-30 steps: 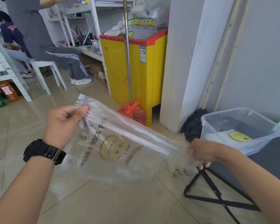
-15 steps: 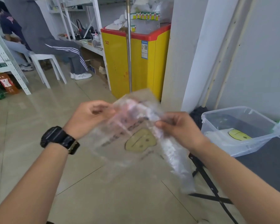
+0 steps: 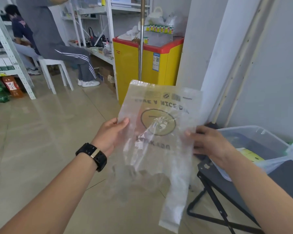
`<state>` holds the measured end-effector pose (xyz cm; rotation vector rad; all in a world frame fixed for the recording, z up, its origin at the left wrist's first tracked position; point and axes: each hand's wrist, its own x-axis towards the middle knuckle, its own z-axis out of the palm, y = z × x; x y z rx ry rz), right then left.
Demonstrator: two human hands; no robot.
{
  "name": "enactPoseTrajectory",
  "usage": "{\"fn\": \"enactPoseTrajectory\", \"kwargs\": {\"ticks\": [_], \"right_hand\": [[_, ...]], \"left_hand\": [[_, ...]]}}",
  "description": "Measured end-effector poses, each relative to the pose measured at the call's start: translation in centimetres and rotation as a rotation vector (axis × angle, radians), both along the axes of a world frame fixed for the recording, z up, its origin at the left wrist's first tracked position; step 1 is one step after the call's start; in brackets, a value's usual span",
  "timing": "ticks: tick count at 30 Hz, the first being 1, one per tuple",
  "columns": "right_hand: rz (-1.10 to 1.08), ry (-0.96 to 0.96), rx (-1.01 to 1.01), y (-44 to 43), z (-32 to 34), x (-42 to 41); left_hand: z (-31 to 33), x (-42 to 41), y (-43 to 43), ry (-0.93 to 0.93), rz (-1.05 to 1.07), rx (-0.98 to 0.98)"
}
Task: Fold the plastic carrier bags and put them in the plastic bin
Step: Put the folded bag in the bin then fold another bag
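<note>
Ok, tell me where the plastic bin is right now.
The plastic bin sits at the right edge of the head view, on a dark folding table, just beyond the right hand.

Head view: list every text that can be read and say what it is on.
"NICE": bag, held upside down by the left hand and right hand; the words before and after it are blurred.
Lower line on the bag: too distorted to read.
"STAST", roughly: yellow cabinet, small red print.
Cabinet sticker: too small.
Green-and-white boxes: too small.
</note>
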<state>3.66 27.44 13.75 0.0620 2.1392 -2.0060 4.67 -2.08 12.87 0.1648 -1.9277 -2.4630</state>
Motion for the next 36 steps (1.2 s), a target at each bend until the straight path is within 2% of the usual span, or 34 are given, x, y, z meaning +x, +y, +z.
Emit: {"fn": "enactPoseTrajectory", "kwargs": {"ticks": [2, 7, 11, 14, 17, 19, 22, 27, 32, 36], "right_hand": [[0.005, -0.012, 0.067, -0.4, -0.7, 0.3], [-0.182, 0.095, 0.013, -0.2, -0.5, 0.5], [-0.160, 0.105, -0.019, -0.2, -0.2, 0.8], [-0.070, 0.018, -0.063, -0.2, 0.3, 1.1], [0.008, -0.045, -0.137, -0.2, 0.6, 1.2], [-0.026, -0.029, -0.170, -0.1, 0.6, 1.1], [-0.046, 0.013, -0.203, 0.0, 0.7, 1.1], [-0.002, 0.098, -0.107, 0.6, 1.1, 1.3], [0.152, 0.229, 0.104, 1.0, 1.6, 1.8], [0.105, 0.299, 0.097, 0.7, 1.4, 1.8]], "left_hand": [[0.0, 0.0, -0.4, -0.014, 0.047, -0.026], [0.1, 0.2, -1.7, -0.060, 0.154, -0.217], [0.2, 0.8, -2.8, -0.082, -0.024, -0.162], [0.4, 1.4, -3.3, -0.055, -0.144, -0.216], [0.4, 1.7, -3.7, -0.027, -0.113, -0.232], [0.5, 1.7, -4.0, -0.003, -0.056, -0.210], [0.9, 1.8, -4.2, 0.047, -0.079, -0.205], [1.2, 1.8, -5.0, -0.007, -0.204, -0.161], [0.9, 1.7, -6.2, -0.026, -0.318, -0.068], [0.7, 1.7, -6.6, -0.012, -0.381, -0.026]]}}
